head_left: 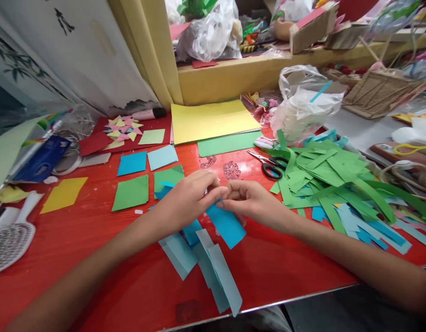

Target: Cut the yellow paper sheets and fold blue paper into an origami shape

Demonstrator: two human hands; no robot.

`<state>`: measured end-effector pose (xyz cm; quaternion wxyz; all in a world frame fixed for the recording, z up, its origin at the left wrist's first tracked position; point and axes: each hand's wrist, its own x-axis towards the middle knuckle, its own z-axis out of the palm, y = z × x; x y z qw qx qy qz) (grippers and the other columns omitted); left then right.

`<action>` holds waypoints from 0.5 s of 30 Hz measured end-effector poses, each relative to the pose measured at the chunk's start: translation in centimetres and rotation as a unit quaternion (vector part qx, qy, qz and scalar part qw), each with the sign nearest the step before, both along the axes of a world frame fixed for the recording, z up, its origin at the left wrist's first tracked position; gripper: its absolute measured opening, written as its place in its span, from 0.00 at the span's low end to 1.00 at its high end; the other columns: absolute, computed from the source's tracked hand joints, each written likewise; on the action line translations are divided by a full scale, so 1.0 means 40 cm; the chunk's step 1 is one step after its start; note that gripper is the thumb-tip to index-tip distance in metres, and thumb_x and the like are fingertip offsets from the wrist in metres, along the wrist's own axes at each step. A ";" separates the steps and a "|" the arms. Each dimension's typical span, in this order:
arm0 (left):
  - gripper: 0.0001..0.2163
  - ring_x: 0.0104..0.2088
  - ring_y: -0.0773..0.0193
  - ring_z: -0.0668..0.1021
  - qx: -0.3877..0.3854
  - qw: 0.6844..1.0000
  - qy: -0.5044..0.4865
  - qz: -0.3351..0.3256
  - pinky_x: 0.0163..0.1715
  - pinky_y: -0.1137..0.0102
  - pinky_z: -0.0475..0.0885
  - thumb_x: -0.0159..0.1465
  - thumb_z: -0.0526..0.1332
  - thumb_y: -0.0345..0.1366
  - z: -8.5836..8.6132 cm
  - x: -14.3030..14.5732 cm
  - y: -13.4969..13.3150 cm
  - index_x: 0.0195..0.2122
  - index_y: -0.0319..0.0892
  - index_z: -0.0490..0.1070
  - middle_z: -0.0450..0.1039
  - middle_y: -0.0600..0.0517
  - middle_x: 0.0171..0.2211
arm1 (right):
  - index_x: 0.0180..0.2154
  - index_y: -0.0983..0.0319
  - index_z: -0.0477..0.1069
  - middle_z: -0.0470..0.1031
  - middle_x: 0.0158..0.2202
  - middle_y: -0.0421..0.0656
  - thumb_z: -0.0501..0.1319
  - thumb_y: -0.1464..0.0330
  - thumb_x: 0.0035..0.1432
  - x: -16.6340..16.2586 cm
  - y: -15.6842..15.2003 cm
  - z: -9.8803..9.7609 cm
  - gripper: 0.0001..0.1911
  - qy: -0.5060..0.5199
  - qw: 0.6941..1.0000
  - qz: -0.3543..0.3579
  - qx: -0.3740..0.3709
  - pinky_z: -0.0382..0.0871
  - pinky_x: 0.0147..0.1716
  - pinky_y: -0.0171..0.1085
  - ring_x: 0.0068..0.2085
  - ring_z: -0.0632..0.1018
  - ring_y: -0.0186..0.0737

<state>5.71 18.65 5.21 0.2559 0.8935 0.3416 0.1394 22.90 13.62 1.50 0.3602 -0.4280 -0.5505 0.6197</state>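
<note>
My left hand (190, 196) and my right hand (249, 199) meet at the middle of the red table (95, 258), fingertips pinched together on a folded blue paper piece (228, 226). Both hands are closed on its upper edge. Just below them lie several light blue folded paper strips (209, 263) near the table's front edge. Green and blue paper squares (131, 192) lie to the left of my left hand.
Black-handled scissors (271, 165) lie right of centre. A heap of green paper strips (330, 180) fills the right side. Yellow sheets (213, 121) and a green sheet lie at the back, a plastic bag (303, 103) beside them. A hairbrush (10, 240) rests at far left.
</note>
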 end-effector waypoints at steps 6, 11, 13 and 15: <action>0.07 0.33 0.66 0.70 -0.004 0.999 -0.015 -0.031 0.31 0.72 0.63 0.64 0.57 0.38 0.008 -0.005 -0.009 0.30 0.42 0.65 0.69 0.54 0.31 | 0.26 0.62 0.62 0.65 0.16 0.33 0.63 0.63 0.55 -0.002 -0.002 0.003 0.13 0.014 1.000 -0.007 -0.023 0.59 0.16 0.29 0.17 0.68 0.27; 0.04 0.33 0.66 0.69 -0.027 0.999 -0.001 -0.044 0.31 0.72 0.64 0.67 0.51 0.31 -0.019 -0.013 -0.027 0.34 0.42 0.62 0.67 0.53 0.31 | 0.28 0.63 0.64 0.64 0.17 0.33 0.62 0.62 0.57 -0.010 -0.004 -0.023 0.12 0.012 0.999 0.005 -0.029 0.59 0.17 0.29 0.17 0.67 0.27; 0.05 0.35 0.66 0.69 -0.005 0.997 -0.016 -0.081 0.33 0.72 0.65 0.67 0.50 0.29 -0.024 -0.017 -0.030 0.39 0.43 0.62 0.68 0.52 0.33 | 0.30 0.63 0.65 0.64 0.18 0.33 0.61 0.61 0.57 -0.008 0.001 -0.033 0.12 0.008 0.999 0.037 -0.022 0.59 0.17 0.29 0.17 0.68 0.27; 0.07 0.36 0.65 0.68 0.023 0.993 -0.023 -0.110 0.34 0.71 0.65 0.66 0.48 0.27 -0.021 -0.020 -0.027 0.42 0.43 0.62 0.70 0.52 0.36 | 0.30 0.63 0.65 0.64 0.18 0.33 0.61 0.62 0.58 -0.003 0.008 -0.039 0.12 0.003 0.998 0.069 -0.007 0.60 0.18 0.29 0.18 0.68 0.27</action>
